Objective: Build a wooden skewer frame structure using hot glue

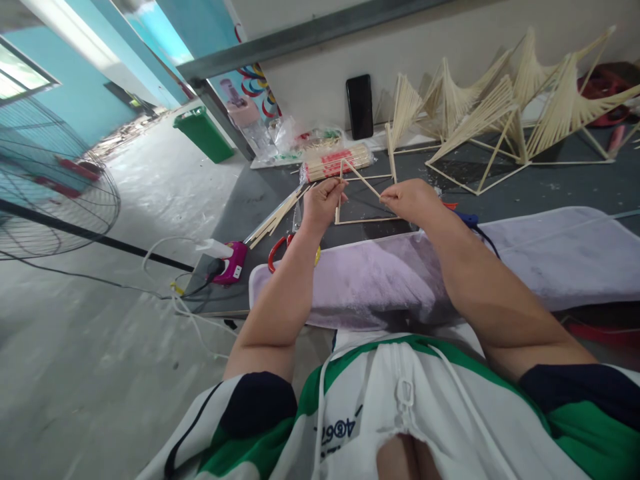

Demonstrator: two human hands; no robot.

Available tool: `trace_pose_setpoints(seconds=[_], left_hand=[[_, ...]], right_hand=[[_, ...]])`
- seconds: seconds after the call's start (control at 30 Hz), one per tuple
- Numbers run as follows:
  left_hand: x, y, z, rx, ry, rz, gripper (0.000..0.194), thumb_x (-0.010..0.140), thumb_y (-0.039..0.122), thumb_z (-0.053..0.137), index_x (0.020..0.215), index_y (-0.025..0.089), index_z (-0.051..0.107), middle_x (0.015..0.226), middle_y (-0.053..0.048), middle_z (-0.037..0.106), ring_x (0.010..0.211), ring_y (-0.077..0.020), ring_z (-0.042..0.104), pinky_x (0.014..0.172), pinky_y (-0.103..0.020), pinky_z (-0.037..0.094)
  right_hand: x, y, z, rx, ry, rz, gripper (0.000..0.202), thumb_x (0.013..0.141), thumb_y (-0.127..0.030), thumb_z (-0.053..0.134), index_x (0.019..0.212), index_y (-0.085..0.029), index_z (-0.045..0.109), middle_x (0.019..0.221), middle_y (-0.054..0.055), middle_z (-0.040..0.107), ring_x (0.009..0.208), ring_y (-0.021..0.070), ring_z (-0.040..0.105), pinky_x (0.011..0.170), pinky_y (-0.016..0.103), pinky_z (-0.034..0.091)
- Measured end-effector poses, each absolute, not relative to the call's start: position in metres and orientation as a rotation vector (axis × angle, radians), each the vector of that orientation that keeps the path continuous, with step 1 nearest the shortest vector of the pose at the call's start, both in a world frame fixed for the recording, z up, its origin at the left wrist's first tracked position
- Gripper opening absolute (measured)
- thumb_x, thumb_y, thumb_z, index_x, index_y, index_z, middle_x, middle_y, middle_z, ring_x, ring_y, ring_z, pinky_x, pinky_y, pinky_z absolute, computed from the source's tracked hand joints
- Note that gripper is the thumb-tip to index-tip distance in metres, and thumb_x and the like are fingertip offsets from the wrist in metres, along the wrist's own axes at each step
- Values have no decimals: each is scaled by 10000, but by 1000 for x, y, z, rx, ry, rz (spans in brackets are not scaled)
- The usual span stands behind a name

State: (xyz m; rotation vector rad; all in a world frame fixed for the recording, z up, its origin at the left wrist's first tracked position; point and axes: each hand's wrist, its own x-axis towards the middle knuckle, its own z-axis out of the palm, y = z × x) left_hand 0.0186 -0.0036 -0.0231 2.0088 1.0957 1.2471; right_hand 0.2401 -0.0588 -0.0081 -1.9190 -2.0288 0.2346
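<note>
My left hand (324, 202) is closed in a pinch on a thin upright wooden stick. With its fingertips, my right hand (411, 199) grips the lower end of a slanting wooden stick (364, 179). The two sticks meet at a peak above my hands; whether they are glued there I cannot tell. Below and around them a frame of sticks (367, 221) lies on the dark table, partly covered by my hands. A bundle of loose sticks (277, 219) rests left of my left hand. Beyond my hands is a plastic-wrapped pack of sticks (340, 163).
Finished-looking stick structures (500, 127) stand along the table's back right. A phone (359, 107) leans on the wall. Red-handled scissors (273, 257) lie by my left forearm. A lilac cloth (370, 280) covers the front edge; a magenta power strip (234, 263) sits at the left corner.
</note>
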Motion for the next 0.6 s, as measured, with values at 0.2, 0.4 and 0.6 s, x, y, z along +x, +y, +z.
trace_pose_setpoints(seconds=[0.2, 0.4, 0.6], left_hand=[[20, -5, -21, 2009, 1085, 1262, 225, 893, 370, 570, 810, 209, 703, 665, 8, 668, 605, -105, 592, 638, -220, 489], [19, -5, -21, 1998, 1103, 1237, 240, 891, 392, 576, 832, 205, 714, 668, 6, 670, 599, -104, 594, 630, -221, 489], [18, -8, -10, 1943, 1027, 1198, 221, 867, 304, 608, 1015, 183, 719, 743, -3, 700, 681, -110, 639, 679, -231, 526]], right_hand=[[240, -61, -6, -1907, -2039, 237, 337, 879, -380, 525, 1082, -296, 781, 1038, 15, 778, 965, 222, 687, 756, 291, 485], [240, -60, -7, -1911, -2029, 241, 330, 872, -384, 535, 1069, -300, 786, 1024, 13, 779, 952, 219, 685, 749, 285, 489], [240, -57, -8, -1925, -2025, 256, 307, 869, -384, 551, 1061, -338, 786, 1027, -3, 780, 955, 199, 692, 766, 269, 500]])
